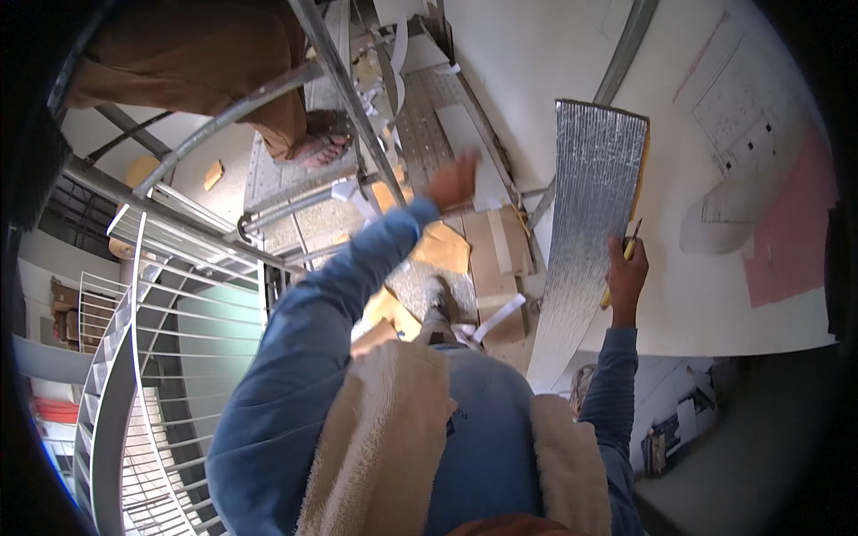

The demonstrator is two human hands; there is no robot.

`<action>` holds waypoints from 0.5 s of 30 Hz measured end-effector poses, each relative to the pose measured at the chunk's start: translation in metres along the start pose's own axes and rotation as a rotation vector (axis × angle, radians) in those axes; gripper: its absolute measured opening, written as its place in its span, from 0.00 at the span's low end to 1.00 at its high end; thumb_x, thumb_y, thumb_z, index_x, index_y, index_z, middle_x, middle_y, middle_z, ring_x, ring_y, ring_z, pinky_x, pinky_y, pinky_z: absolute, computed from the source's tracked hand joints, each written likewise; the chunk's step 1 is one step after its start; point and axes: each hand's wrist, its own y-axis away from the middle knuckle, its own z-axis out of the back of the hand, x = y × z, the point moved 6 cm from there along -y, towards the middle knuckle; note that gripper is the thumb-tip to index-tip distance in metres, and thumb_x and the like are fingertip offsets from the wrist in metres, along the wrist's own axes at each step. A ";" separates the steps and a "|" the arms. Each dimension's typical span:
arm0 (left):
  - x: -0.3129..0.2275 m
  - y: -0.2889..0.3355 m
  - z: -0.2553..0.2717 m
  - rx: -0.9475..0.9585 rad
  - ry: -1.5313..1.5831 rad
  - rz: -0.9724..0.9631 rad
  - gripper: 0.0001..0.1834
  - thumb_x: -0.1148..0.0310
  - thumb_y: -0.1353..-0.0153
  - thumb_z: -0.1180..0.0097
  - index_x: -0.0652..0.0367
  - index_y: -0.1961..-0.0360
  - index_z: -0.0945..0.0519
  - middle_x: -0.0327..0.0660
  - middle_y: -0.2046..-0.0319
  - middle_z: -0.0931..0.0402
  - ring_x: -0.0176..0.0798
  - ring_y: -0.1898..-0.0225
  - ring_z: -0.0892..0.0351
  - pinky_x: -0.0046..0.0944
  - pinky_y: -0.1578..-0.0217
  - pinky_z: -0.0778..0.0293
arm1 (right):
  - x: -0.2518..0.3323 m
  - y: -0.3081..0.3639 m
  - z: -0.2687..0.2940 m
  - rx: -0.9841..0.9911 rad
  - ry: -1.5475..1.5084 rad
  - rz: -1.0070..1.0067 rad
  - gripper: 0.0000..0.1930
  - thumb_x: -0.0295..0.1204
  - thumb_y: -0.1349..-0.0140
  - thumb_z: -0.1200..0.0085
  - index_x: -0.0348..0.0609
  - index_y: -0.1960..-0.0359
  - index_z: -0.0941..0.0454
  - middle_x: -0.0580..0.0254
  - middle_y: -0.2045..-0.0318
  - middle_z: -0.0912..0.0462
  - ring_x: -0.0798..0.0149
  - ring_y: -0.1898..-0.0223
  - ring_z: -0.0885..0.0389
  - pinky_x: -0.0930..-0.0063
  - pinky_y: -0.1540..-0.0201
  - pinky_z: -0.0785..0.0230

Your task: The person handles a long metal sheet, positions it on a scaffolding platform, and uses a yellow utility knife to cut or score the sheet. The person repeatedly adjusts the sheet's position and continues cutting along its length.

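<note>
My right hand [628,272] is closed around a slim yellow tool [631,243] with a dark tip, perhaps a pencil or a cutter. It rests at the right edge of a long silver foil-faced insulation strip [590,196]. Whether the fingers also grip the strip, I cannot tell. A yellowish backing shows along the strip's upper right edge. My left hand [454,181] reaches forward beside a metal scaffold tube [350,98], smeared by motion, and nothing can be made out in it.
Another person's bare foot [320,150] stands on a scaffold platform [277,179] at left. Yellow scraps [442,247] and a cardboard piece [490,239] litter the boards below. White railings [201,277] curve down at left. A pale wall [688,179] with pencil lines rises at right.
</note>
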 end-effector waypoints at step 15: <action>-0.100 0.106 -0.119 0.503 1.326 0.782 0.38 0.41 0.28 0.46 0.67 0.35 0.26 0.49 0.43 0.20 0.44 0.42 0.21 0.44 0.37 0.30 | 0.010 -0.043 -0.106 0.375 -0.121 -0.208 0.33 0.36 0.40 0.31 0.36 0.37 0.30 0.62 0.74 0.20 0.72 0.84 0.29 0.73 0.83 0.34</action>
